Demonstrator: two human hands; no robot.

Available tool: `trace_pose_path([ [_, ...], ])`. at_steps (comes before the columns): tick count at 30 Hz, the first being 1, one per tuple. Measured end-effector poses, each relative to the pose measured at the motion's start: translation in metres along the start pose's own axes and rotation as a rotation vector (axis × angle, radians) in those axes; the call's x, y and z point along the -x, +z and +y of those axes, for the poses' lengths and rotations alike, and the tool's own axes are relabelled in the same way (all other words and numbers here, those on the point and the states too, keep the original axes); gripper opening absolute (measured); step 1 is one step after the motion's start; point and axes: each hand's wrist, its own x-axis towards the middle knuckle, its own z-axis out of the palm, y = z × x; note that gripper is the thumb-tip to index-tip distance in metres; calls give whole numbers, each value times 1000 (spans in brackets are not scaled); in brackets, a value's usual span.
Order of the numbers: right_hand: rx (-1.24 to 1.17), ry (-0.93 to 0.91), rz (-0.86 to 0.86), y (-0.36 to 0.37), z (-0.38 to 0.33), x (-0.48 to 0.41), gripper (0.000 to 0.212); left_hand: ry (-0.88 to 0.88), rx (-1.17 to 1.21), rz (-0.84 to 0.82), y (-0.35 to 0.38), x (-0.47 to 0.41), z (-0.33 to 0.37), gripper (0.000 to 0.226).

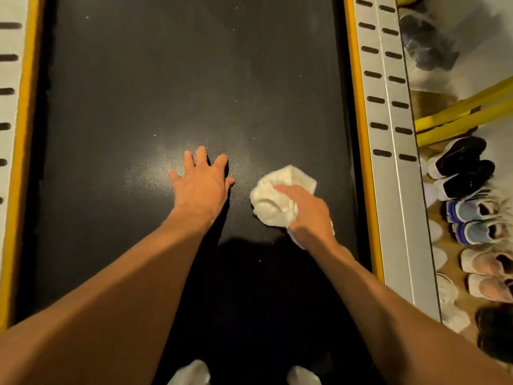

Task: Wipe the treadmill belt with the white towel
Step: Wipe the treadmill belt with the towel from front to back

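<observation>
The black treadmill belt (172, 79) fills the middle of the view, dotted with small light specks. A crumpled white towel (274, 195) lies on the belt right of centre. My right hand (308, 215) grips the towel's near side, with the index finger laid across its top, and holds it down on the belt. My left hand (202, 182) rests flat on the belt just left of the towel, fingers spread and straight, holding nothing.
Yellow-edged grey side rails with dark slots run along the left rail (11, 107) and right rail (388, 134). Several pairs of shoes (466, 190) line the floor to the right, near yellow bars (458, 118). White-socked feet (191, 373) stand on the belt's near end.
</observation>
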Motion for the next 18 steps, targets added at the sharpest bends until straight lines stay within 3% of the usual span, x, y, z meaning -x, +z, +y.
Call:
trace_pose_path([
  [2, 198, -130, 27, -6, -9, 13, 19, -67, 27, -76, 0, 15, -5, 54],
  [6, -36, 80, 329, -39, 0, -26, 23, -80, 72, -244, 5, 29, -22, 78],
  [10, -43, 284, 219, -34, 15, -45, 38, -73, 36, -337, 0, 25, -26, 93],
  [12, -151, 280, 177, -17, 7, -29, 32, -84, 19, -346, -2, 21, -23, 94],
  [14, -94, 174, 119, -1, -7, -7, 22, -101, 13, -374, -4, 19, -23, 95],
  [15, -91, 153, 95, 2, -13, -2, 28, -104, 6, -383, -4, 19, -24, 95],
  [18, -220, 196, 323, -5, 2, -12, 27, -96, -1, -352, 3, 21, -22, 95],
])
